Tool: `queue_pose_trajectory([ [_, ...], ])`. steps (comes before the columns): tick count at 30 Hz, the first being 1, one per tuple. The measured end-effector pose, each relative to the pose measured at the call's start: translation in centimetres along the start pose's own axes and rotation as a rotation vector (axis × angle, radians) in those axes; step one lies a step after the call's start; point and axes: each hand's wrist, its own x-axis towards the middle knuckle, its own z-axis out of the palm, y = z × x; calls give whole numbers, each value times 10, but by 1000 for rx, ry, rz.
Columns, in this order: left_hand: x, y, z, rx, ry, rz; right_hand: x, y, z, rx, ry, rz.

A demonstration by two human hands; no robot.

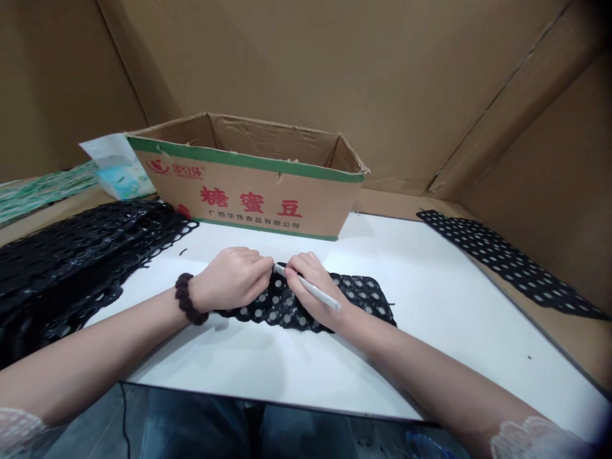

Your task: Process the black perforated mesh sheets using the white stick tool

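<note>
Ideally, left hand (234, 278) (closed, exact grip unclear) steadies black dotted sheet (368, 296); right hand (312, 305), gripping white pen-like tool (319, 293), controls the tip gently.

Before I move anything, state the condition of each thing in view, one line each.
Middle black sheet: laid out, partly covered.
White tool: held slanted.
Right hand: closed on the white tool.
Left hand: closed, at the middle sheet.
Dark bracelet: worn, left wrist.
Cardboard box: upright, open-topped.
Left black sheets: piled up.
Right black sheet: lying flat.
Plastic packet: beside the box.
</note>
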Motion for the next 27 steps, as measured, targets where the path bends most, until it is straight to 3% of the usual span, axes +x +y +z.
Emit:
queue_pose_trajectory([
  [6,3,-24,-1,-107,-63,-93,-1,8,-8,358,85,207],
  [10,3,-27,2,-163,-101,-122,-2,9,-8,427,72,197],
  [18,5,-23,-3,-293,-153,-184,-2,9,-2,288,55,84],
  [27,5,-26,-15,-467,-422,-201,-4,5,-1,125,-3,20],
])
